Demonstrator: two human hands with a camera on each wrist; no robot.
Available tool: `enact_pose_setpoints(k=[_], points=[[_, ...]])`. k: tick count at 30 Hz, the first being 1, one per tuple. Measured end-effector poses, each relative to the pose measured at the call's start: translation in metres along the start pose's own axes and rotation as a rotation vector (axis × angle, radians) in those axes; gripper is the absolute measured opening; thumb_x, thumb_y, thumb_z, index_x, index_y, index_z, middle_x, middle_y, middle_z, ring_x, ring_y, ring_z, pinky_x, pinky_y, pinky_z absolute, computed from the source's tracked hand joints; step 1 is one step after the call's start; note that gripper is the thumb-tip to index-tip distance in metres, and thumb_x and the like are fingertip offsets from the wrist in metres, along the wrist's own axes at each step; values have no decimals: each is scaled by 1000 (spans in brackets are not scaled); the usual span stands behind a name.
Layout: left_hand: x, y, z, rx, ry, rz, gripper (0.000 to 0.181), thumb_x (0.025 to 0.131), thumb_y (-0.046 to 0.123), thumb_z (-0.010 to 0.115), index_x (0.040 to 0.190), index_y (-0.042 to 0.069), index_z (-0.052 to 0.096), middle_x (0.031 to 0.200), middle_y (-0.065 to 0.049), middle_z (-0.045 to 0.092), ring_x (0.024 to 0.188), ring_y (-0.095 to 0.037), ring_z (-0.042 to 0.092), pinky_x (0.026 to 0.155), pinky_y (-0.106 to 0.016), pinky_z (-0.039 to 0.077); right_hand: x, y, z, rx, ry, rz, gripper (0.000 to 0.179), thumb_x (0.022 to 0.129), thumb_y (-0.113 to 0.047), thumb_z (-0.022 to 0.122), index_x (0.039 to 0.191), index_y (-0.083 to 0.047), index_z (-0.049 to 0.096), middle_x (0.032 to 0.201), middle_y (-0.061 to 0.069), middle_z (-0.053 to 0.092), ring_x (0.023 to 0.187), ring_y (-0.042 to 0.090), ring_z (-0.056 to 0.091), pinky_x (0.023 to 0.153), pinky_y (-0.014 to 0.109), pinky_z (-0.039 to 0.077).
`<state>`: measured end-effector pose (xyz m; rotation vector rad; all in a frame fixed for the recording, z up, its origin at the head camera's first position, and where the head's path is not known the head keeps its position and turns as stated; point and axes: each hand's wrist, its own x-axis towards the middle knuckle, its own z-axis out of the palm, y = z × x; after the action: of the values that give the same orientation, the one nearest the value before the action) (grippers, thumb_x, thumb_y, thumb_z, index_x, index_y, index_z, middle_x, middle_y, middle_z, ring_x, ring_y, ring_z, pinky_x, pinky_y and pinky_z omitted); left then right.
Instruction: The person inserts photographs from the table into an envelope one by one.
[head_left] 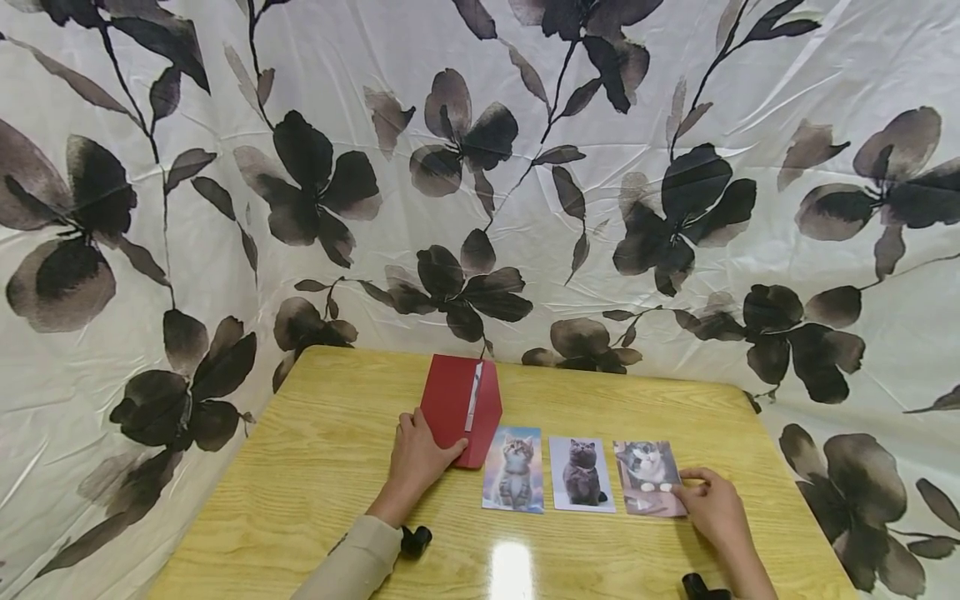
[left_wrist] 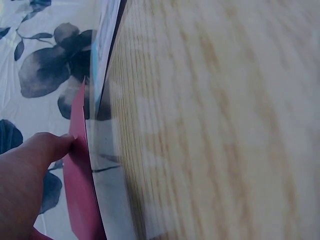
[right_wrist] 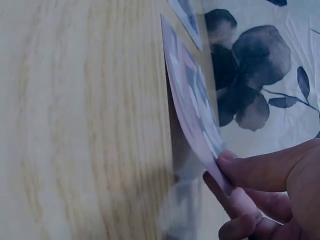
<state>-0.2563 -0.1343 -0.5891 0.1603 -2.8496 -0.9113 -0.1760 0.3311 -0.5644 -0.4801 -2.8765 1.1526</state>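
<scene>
My left hand (head_left: 422, 458) holds the lower left part of a red envelope (head_left: 447, 400), its thumb lying over the bottom edge. The flap side faces right, and a white strip shows in the opening. In the left wrist view the thumb (left_wrist: 62, 142) rests on the red paper (left_wrist: 82, 185). At the right, my right hand (head_left: 712, 504) pinches the right edge of a photo card (head_left: 647, 477) of a grey-and-white cat. The right wrist view has this card (right_wrist: 192, 105) bending upward at the pinched edge, between thumb and fingers.
Two more cat cards lie left of it in a row: a grey cat card (head_left: 582, 475) in the middle and a tabby kitten card (head_left: 513, 471) beside the envelope. The wooden table (head_left: 315, 500) ends at a floral curtain (head_left: 525, 208).
</scene>
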Motion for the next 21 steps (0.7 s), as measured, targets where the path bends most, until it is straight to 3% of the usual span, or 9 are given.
enact_pose_setpoints(k=[9,16,21], points=[[-1,1,-2,1,-5,-3,108,83,53,89,151,-14,39,132,-31,46,106,-39,56,90,-53,58,5,-5,0,106,82,11,41,98,-21,78,129,4,70,76,1,61,63,16,50,58,30,40],[1,2,-3,-5,-5,-7,107,82,52,90,150,-14,39,130,-31,46,105,-39,56,90,-53,58,9,-19,3,175,218,-17,34,99,-19,79,125,1,73,74,0,69,61,10,54,57,27,41],[0,2,-3,-7,-5,-1,108,82,52,89,150,-14,39,131,-31,46,107,-40,56,91,-53,58,11,-29,6,259,252,-35,33,98,-17,80,124,2,73,74,1,71,57,8,54,53,26,42]])
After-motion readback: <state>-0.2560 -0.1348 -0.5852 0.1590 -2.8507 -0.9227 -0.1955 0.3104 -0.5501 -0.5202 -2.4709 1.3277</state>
